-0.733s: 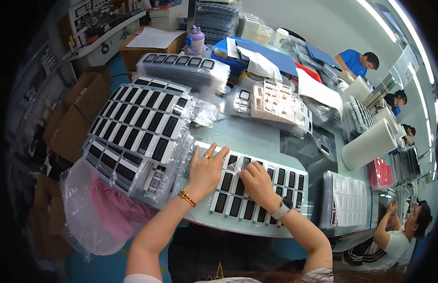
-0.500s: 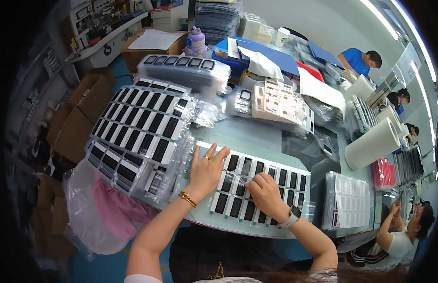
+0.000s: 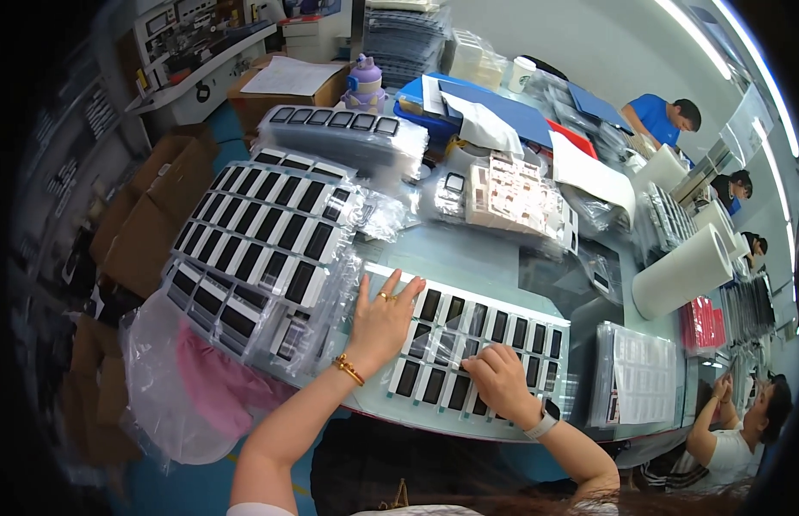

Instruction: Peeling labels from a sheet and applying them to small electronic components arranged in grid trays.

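Observation:
A flat tray (image 3: 391, 389) of black rectangular pieces in white frames lies on the glass-topped table in front of me. My left hand (image 3: 379, 325) rests palm down on its left end, fingers spread, wearing a gold ring. Over the middle of the rows, my right hand (image 3: 504, 385) has thumb and fingers pinched together. A crinkled, shiny piece of clear film (image 3: 440, 347) stretches from the left-hand side to those fingertips. Its pinched edge is hidden by the fingers.
Stacked trays of similar pieces (image 3: 262, 215) stand at left, beside a plastic bag with pink cloth (image 3: 206, 370). A wrapped stack of sheets (image 3: 644, 374) and a white roll (image 3: 683, 273) are at right. Beige trays (image 3: 511, 193) lie beyond. Other people work at far right.
My right hand has moved a little right and nearer to me, and the clear film reaches further with it. My left hand stays on the tray. The whole view has shifted slightly.

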